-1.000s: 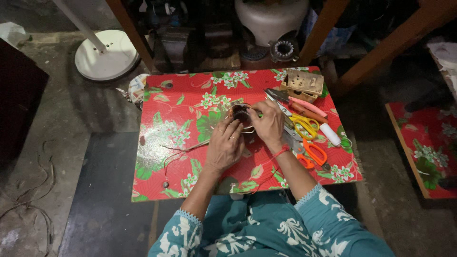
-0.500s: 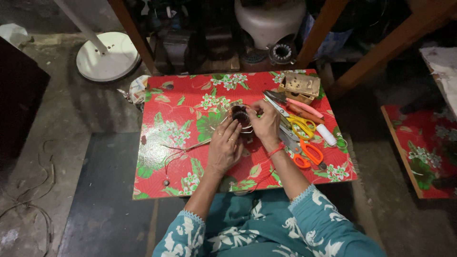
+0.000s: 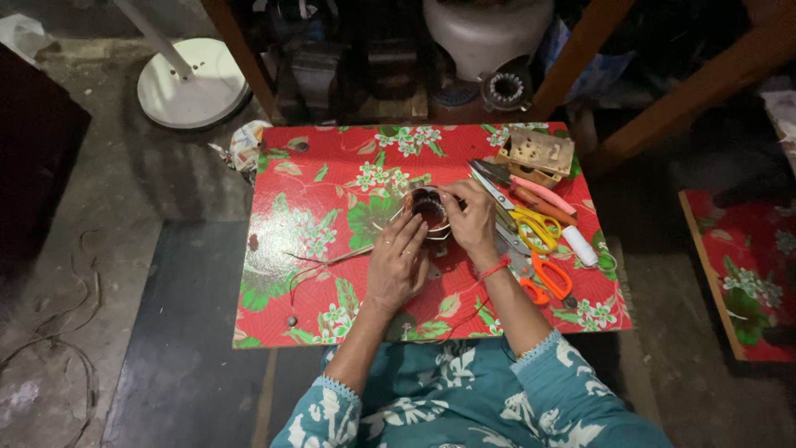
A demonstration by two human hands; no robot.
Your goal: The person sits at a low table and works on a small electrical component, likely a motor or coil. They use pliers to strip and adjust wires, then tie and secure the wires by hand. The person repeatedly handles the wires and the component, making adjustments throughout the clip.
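Note:
A small round metal ring wound with copper wire [image 3: 429, 209] rests on the low table with a red floral cover [image 3: 332, 182]. My left hand [image 3: 398, 261] presses against its near side, fingers bent over the rim. My right hand [image 3: 471, 220] grips its right edge, thumb and fingers pinched at the top. A thin wire strand [image 3: 327, 259] trails from the ring to the left across the cover. A red thread circles my right wrist.
Right of my hands lie yellow-handled scissors [image 3: 535, 228], orange-handled scissors [image 3: 549, 278], a pink-handled tool [image 3: 543, 195], a white spool [image 3: 578, 245] and a tan plastic block [image 3: 539, 153]. A white fan base [image 3: 186, 83] stands on the floor at the far left. Dark machine parts crowd behind the table.
Both hands stay on the ring; the fingers have shifted slightly around its rim. The view has drifted a little.

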